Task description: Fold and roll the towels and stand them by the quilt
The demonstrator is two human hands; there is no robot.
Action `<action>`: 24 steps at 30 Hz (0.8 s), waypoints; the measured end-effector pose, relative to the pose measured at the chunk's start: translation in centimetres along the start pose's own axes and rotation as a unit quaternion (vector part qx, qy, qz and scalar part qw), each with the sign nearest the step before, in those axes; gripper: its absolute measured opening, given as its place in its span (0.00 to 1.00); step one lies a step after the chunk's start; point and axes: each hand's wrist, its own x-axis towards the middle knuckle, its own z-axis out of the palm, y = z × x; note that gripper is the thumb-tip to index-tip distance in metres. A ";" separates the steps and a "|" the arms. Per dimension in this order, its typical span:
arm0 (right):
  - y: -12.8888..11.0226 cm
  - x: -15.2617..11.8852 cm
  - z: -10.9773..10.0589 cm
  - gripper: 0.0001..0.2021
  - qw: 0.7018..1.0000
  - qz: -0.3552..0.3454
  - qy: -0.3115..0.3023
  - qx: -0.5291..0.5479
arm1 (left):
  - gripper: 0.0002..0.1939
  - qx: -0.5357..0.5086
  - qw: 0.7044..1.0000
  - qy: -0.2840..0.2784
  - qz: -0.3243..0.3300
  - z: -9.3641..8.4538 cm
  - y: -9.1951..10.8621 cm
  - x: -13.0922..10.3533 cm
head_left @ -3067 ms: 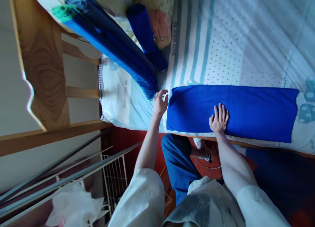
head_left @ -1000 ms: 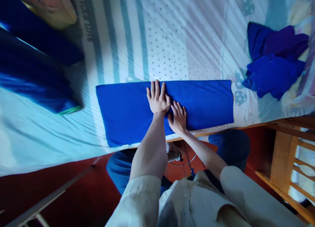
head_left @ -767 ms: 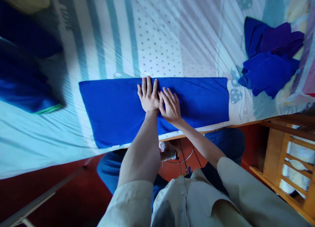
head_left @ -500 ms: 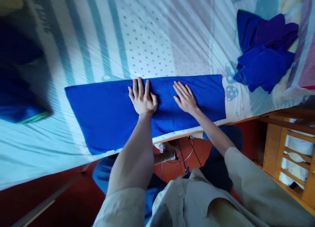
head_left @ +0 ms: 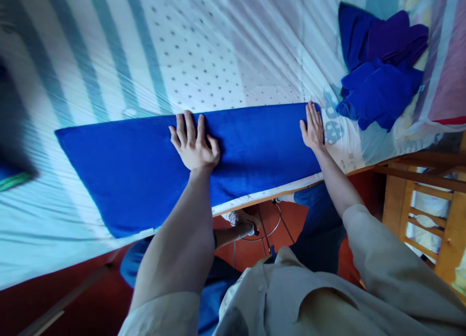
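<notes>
Watching remotely, I note the left hand (head_left: 195,146) splayed mid-length and the right hand (head_left: 313,130) flat, thumb out, at the right end, neither gripping the blue cloth (head_left: 251,144) along the near edge of the bed (head_left: 269,64), where uneven sideways pressure could ruck it.
</notes>
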 end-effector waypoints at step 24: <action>-29.1 -20.5 0.0 0.19 0.750 0.212 -0.134 0.612 | 0.35 0.111 0.993 -0.028 0.013 -0.4 0.6 -0.1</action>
